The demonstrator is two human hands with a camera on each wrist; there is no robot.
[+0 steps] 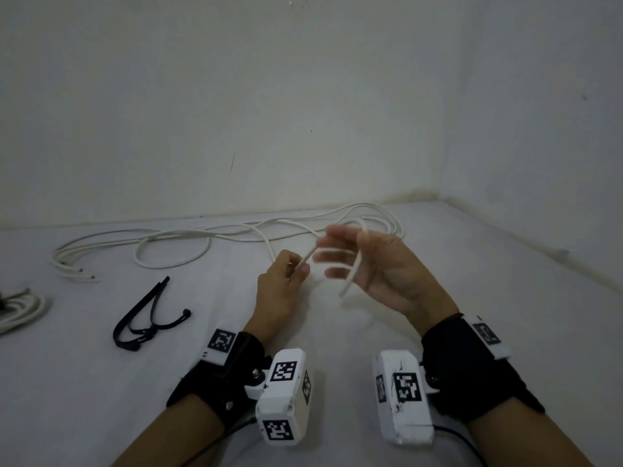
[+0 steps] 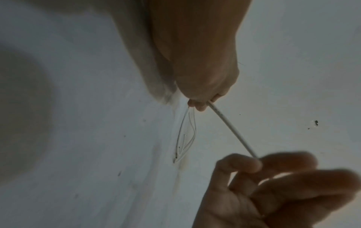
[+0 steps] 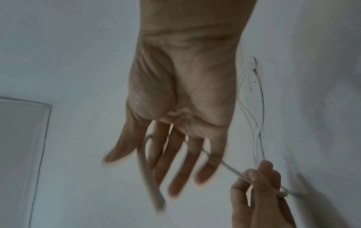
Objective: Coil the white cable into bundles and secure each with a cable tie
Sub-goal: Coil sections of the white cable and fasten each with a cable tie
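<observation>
A long white cable (image 1: 202, 235) sprawls in loose loops along the back of the white surface. My left hand (image 1: 296, 267) pinches one strand of it between thumb and fingers, seen close up in the left wrist view as the cable (image 2: 230, 129) runs from the left hand (image 2: 203, 101) to the right hand (image 2: 273, 185). My right hand (image 1: 337, 257) is held up with straight, spread fingers. The cable is draped round it, and a short free end (image 1: 350, 281) hangs below the palm. In the right wrist view the hand (image 3: 156, 169) is blurred, with the cable (image 3: 148, 177) passing between thumb and fingers.
Black cable ties (image 1: 148, 318) lie on the surface to the left of my left forearm. A coiled white bundle (image 1: 20, 311) sits at the far left edge. Several loose cable ends (image 1: 77, 271) lie at the back left. Walls close off the back and right.
</observation>
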